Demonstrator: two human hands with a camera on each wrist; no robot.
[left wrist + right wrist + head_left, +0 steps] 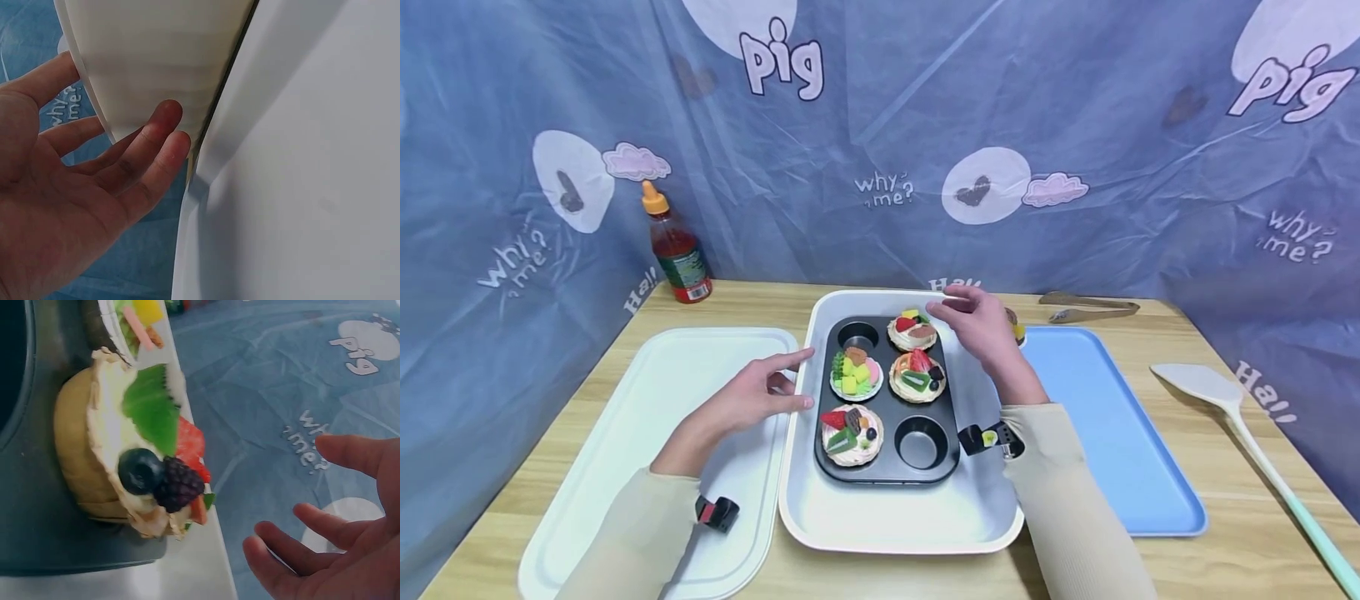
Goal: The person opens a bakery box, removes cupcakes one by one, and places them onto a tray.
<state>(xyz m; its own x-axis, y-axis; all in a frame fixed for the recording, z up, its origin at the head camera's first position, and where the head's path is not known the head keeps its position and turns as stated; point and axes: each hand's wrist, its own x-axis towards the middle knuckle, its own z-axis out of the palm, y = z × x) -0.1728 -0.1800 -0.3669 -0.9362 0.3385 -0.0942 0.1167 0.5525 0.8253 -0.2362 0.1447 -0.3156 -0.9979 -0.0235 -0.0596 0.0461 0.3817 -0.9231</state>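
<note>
A dark muffin pan [887, 467] lies inside a white bin [898, 533]. Tarts with fruit sit in its middle-left, lower-left, middle-right [917, 377] and top-right [913, 332] cups; the top-left and lower-right cups are bare. My left hand [747, 402] is at the bin's left rim, thumb and fingers spread; in the left wrist view that hand [94, 178] has its fingertips near a pale wall, contact unclear. Above the pan's upper right corner is my right hand [983, 332], holding nothing. The right wrist view shows this hand [340, 531] apart from a tart [119, 437].
A white tray [647, 392] lies left, a blue tray [1105, 417] right. Behind stand a red sauce bottle [681, 254] at left and metal tongs [1093, 305] lying at right. A white spatula [1206, 387] lies far right. Part of another food item [1018, 331] shows behind my right hand.
</note>
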